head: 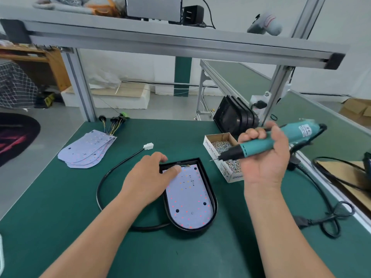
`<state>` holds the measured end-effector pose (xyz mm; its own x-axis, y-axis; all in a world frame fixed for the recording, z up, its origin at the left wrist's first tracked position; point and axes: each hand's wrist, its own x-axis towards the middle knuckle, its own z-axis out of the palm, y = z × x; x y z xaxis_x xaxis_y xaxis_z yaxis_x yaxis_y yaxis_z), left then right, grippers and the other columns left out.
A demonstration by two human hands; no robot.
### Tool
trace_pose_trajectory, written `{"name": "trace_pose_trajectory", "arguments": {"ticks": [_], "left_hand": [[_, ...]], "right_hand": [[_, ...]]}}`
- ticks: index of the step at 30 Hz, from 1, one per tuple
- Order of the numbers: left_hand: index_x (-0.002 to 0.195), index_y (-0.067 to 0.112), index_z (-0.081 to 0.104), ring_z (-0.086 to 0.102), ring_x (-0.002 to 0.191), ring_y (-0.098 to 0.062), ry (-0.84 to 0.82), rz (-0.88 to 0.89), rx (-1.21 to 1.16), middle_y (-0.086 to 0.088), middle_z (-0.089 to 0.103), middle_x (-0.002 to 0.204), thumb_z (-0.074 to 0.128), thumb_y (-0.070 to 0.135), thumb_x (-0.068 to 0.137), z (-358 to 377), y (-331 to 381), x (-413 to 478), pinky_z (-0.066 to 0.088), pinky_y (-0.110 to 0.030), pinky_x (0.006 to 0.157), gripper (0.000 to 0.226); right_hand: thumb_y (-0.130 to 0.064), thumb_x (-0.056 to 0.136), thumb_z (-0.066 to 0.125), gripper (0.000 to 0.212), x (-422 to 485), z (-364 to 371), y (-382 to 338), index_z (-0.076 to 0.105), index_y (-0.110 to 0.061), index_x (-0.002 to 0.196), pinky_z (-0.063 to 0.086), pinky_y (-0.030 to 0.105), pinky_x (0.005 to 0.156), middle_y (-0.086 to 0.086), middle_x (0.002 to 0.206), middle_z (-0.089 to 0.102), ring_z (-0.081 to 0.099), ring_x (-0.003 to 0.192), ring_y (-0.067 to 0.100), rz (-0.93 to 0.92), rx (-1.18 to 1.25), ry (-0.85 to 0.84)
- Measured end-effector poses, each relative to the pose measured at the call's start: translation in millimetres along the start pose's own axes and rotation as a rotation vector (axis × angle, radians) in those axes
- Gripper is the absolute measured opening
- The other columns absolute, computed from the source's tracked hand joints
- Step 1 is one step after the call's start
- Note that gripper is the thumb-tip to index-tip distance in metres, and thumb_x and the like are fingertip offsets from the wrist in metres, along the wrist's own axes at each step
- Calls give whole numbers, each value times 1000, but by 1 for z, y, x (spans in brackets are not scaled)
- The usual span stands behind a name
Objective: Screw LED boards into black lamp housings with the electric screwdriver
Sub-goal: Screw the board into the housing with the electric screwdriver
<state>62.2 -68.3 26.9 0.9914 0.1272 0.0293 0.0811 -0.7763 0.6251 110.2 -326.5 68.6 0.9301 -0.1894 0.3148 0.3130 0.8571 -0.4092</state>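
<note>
You are at the screw-fetching step, as I read it. Your right hand (265, 159) has its grip wrapped round the teal body of the electric screwdriver (271, 142), fingers curled over the top and thumb behind. The tool lies almost level, with its black nose and thin steel bit pointing left over the near end of the screw box (208, 146). Whether a screw already sits on the bit is too small to tell. Your left hand (150, 178) steadies the work: the thumb lies on the far-left corner of the LED board (188, 199) and the fingers bend over the outside of the black lamp housing (214, 199), so that grip loosely clasps the corner. The board sits flat inside the housing, which lies on the green worktop (60, 217) in front of you, between your forearms. The next move likely calls for swinging the bit down to one of the dark round holes in the board, standing the tool upright and pressing straight so the screw does not skate across the smooth white face. The board is a thin, matt sheet, rounded at its near end and dotted with small red and yellow points. The housing is a shallow tray of dull black, with a stiff black cable (100, 185) looping out to a white plug (148, 146). The box is plain cardboard filled with tiny bright screws. Spare boards (88, 151) lie fanned at far left.
</note>
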Motion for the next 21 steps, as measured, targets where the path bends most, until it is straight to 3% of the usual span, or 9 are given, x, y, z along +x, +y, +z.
{"name": "trace_pose_trajectory", "arguments": {"ticks": [2, 4, 5, 7, 9, 11, 13, 17, 21], "left_hand": [[132, 26, 64, 54, 127, -23, 94, 51, 54, 4, 63, 127, 63, 61, 95, -2, 9, -1, 49, -42, 99, 51], [132, 22, 67, 50, 132, -26, 144, 137, 76, 1, 63, 129, 64, 49, 99, -1, 22, -4, 46, -44, 105, 42], [126, 24, 70, 52, 127, -27, 159, 197, 83, 1, 64, 123, 64, 43, 100, 0, 29, -5, 47, -45, 103, 32], [91, 32, 69, 57, 109, -29, 122, 303, 89, 4, 63, 97, 63, 32, 101, 4, 45, -4, 50, -46, 91, 12], [74, 29, 59, 56, 96, -29, 40, 406, 162, 5, 59, 85, 57, 26, 102, 12, 64, 4, 51, -46, 83, 28], [97, 25, 73, 53, 103, -24, -25, 465, 203, 3, 67, 99, 53, 27, 105, 23, 81, 16, 51, -45, 89, 22], [112, 24, 75, 52, 109, -23, -56, 535, 255, 4, 70, 109, 50, 29, 108, 33, 98, 29, 51, -43, 93, 25], [100, 25, 75, 51, 113, -24, -82, 641, 430, 7, 68, 100, 47, 39, 108, 53, 131, 48, 45, -38, 85, 33], [83, 25, 74, 47, 104, -22, -161, 566, 599, 7, 52, 77, 47, 55, 106, 75, 150, 56, 30, -40, 81, 47]], "right_hand": [[-15, 99, 59, 4, 4, -7, -5, 59, -12, 98, 48, 32, 73, 1, 75, 49, 54, 71, 18, -22, 68, 102], [-15, 97, 63, 6, 8, -14, -10, 59, -11, 95, 48, 33, 74, 1, 76, 50, 55, 71, 19, -48, 124, 177], [-15, 96, 65, 7, 10, -17, -14, 60, -11, 94, 47, 33, 75, 1, 76, 50, 55, 71, 20, -63, 151, 204], [-14, 92, 67, 7, 13, -22, -22, 60, -11, 91, 46, 32, 75, 1, 75, 50, 54, 70, 20, -99, 190, 234], [-14, 89, 67, 8, 14, -24, -29, 60, -10, 89, 46, 32, 73, 1, 73, 50, 54, 68, 20, -136, 218, 249], [-14, 87, 67, 10, 16, -27, -35, 59, -10, 90, 47, 32, 71, 1, 72, 50, 54, 67, 20, -173, 258, 263], [-14, 86, 67, 10, 18, -30, -42, 59, -10, 90, 48, 31, 70, 1, 72, 51, 55, 66, 20, -204, 288, 287], [-14, 83, 66, 10, 20, -36, -51, 58, -10, 88, 47, 31, 70, 1, 70, 50, 54, 66, 21, -261, 296, 318], [-13, 82, 67, 12, 21, -39, -51, 58, -11, 88, 47, 32, 71, 1, 71, 50, 54, 66, 21, -268, 281, 339]]}}
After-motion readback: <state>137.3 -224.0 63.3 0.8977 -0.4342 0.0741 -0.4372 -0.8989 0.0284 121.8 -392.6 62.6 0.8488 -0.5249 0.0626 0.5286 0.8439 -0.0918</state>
